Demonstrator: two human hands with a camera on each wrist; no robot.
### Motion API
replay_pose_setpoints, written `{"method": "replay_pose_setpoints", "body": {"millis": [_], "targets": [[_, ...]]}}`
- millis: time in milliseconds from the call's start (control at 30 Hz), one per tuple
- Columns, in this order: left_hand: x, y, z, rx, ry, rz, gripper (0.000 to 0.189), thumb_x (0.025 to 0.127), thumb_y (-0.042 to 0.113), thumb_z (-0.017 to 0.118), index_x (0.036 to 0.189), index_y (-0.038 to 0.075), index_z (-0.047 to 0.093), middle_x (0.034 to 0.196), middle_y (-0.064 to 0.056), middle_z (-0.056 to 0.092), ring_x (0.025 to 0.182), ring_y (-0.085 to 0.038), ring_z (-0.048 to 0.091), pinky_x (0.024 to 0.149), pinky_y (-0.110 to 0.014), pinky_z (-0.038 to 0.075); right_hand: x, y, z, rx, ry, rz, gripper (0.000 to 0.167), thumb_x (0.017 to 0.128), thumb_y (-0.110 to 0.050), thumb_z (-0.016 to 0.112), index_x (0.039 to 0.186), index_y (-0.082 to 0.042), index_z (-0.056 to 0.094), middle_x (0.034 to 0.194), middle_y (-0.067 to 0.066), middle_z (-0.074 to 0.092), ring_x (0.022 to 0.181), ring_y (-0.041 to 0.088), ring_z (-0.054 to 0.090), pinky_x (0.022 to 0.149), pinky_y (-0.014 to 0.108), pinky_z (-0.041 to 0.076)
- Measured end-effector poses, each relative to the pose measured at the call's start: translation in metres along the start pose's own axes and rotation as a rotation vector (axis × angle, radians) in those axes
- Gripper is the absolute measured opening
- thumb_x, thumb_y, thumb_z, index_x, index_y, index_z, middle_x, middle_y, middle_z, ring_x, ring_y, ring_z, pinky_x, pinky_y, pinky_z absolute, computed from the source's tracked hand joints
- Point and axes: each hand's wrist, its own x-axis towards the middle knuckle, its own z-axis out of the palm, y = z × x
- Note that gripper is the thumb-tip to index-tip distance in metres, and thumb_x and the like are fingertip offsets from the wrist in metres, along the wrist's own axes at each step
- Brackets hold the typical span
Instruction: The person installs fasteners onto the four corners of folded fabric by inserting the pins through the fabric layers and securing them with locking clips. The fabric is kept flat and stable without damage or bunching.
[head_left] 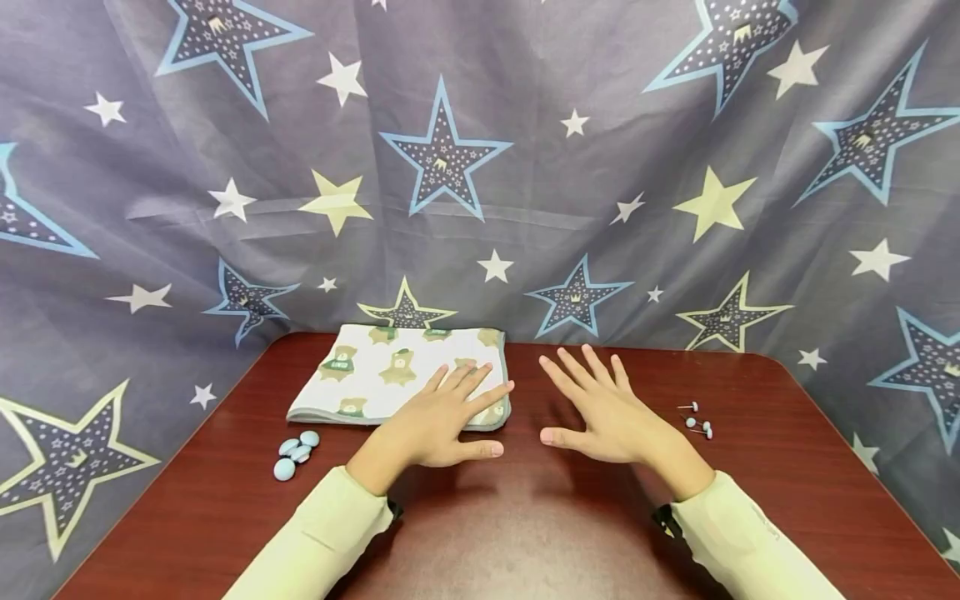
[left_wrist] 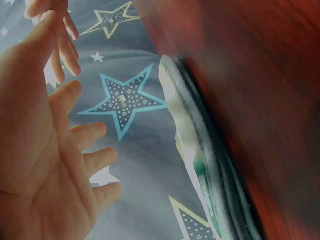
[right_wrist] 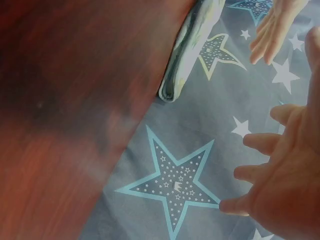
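A folded white cloth with a brown bear print and grey-green edging lies at the back of the table. Over its front right part my left hand hovers, fingers spread and holding nothing. In the left wrist view a gap shows between that palm and the cloth's layered edge. To the right of the cloth, my right hand is held above the table with its fingers apart. Nothing is in the right palm in the right wrist view either.
Several round light-blue caps are grouped on the dark red table, left of the cloth. Toward the right side lie several small pins with pale blue heads. A grey star-patterned curtain hangs behind the table's back edge.
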Motion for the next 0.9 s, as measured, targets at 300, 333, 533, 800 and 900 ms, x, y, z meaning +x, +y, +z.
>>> {"method": "replay_pose_setpoints", "body": {"millis": [300, 333, 533, 800, 900], "targets": [[0.012, -0.022, 0.004, -0.048, -0.063, -0.094, 0.076, 0.099, 0.07, 0.044, 0.163, 0.035, 0.024, 0.168, -0.01, 0.026, 0.153, -0.036, 0.024, 0.121, -0.061, 0.014, 0.025, 0.005, 0.001, 0.005, -0.062, -0.01, 0.093, 0.091, -0.076, 0.053, 0.164, -0.025, 0.024, 0.167, 0.011, 0.026, 0.155, 0.042, 0.01, 0.117, 0.07, 0.005], [0.014, -0.027, 0.003, -0.054, -0.071, -0.109, 0.074, 0.1, 0.067, 0.045, 0.163, 0.034, 0.026, 0.166, -0.011, 0.028, 0.153, -0.036, 0.025, 0.121, -0.062, 0.015, 0.028, 0.005, 0.001, 0.002, -0.071, -0.012, 0.093, 0.091, -0.075, 0.053, 0.164, -0.025, 0.025, 0.167, 0.012, 0.027, 0.155, 0.042, 0.012, 0.117, 0.07, 0.006], [0.021, -0.062, 0.003, -0.041, -0.103, -0.171, 0.069, 0.1, 0.062, 0.052, 0.159, 0.029, 0.038, 0.162, -0.015, 0.036, 0.15, -0.04, 0.029, 0.117, -0.066, 0.02, 0.054, 0.007, 0.01, -0.049, -0.154, -0.045, 0.089, 0.093, -0.072, 0.055, 0.161, -0.019, 0.034, 0.162, 0.016, 0.037, 0.15, 0.045, 0.025, 0.117, 0.067, 0.018], [0.015, -0.108, 0.012, -0.027, -0.161, -0.245, 0.071, 0.097, 0.058, 0.058, 0.157, 0.021, 0.042, 0.159, -0.017, 0.04, 0.144, -0.044, 0.037, 0.112, -0.067, 0.029, 0.087, 0.004, 0.027, -0.083, -0.173, -0.111, 0.074, 0.096, -0.057, 0.063, 0.152, -0.011, 0.048, 0.15, 0.013, 0.051, 0.134, 0.037, 0.047, 0.106, 0.058, 0.038], [0.008, -0.122, 0.018, -0.037, -0.162, -0.284, 0.07, 0.098, 0.056, 0.058, 0.156, 0.019, 0.044, 0.157, -0.016, 0.042, 0.142, -0.044, 0.039, 0.109, -0.069, 0.03, 0.098, -0.001, 0.032, -0.096, -0.185, -0.116, 0.07, 0.097, -0.056, 0.062, 0.151, -0.011, 0.05, 0.147, 0.012, 0.054, 0.131, 0.036, 0.05, 0.105, 0.057, 0.04]]}}
